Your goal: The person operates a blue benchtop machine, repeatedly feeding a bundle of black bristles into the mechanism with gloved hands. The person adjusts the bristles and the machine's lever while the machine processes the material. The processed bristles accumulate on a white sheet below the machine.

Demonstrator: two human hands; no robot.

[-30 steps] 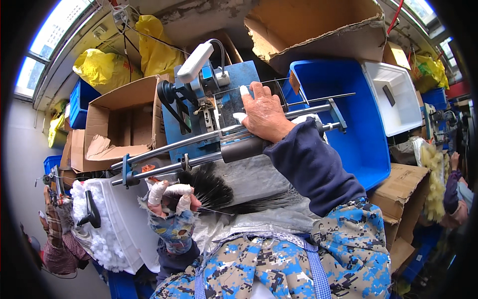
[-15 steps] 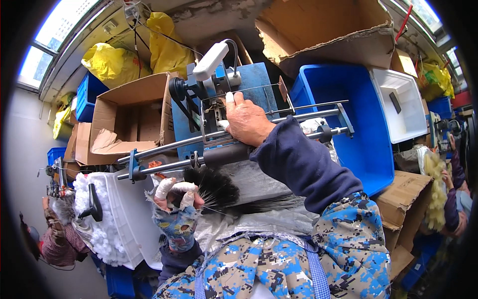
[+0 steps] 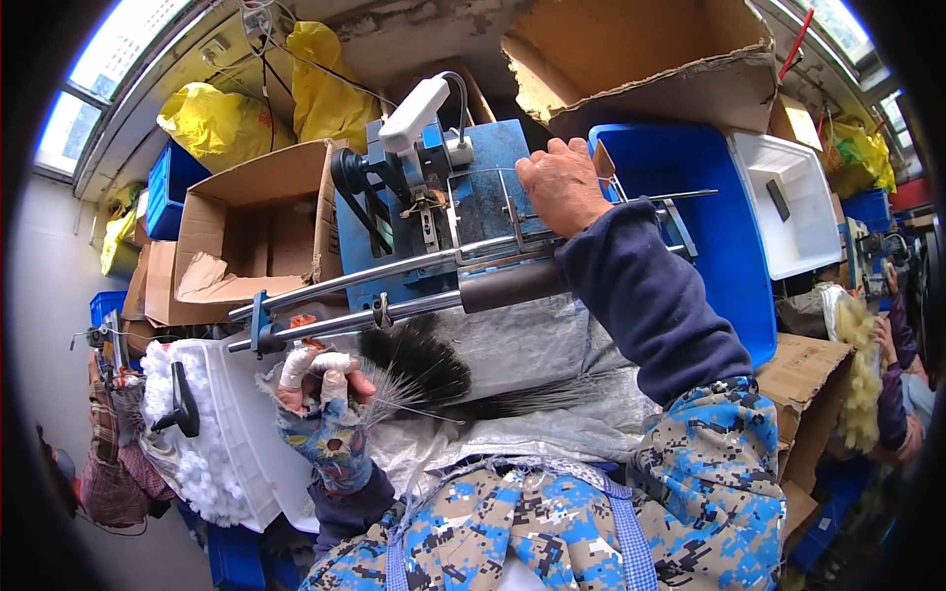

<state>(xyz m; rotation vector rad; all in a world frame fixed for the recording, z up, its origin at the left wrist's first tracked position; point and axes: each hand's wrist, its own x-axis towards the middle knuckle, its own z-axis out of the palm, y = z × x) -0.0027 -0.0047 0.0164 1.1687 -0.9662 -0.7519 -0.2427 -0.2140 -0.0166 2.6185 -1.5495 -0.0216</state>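
Blue bench machine (image 3: 501, 158) with steel rails (image 3: 374, 277), right hand (image 3: 564, 187) curled at its right side, taped left hand (image 3: 320, 386) half-curled by black bristles (image 3: 422, 366), honestly can't tell what either's pinching

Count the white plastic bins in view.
2: the left white bin, holding white fluff; and the upper-right white bin, beside the large blue bin. Others may be hidden.
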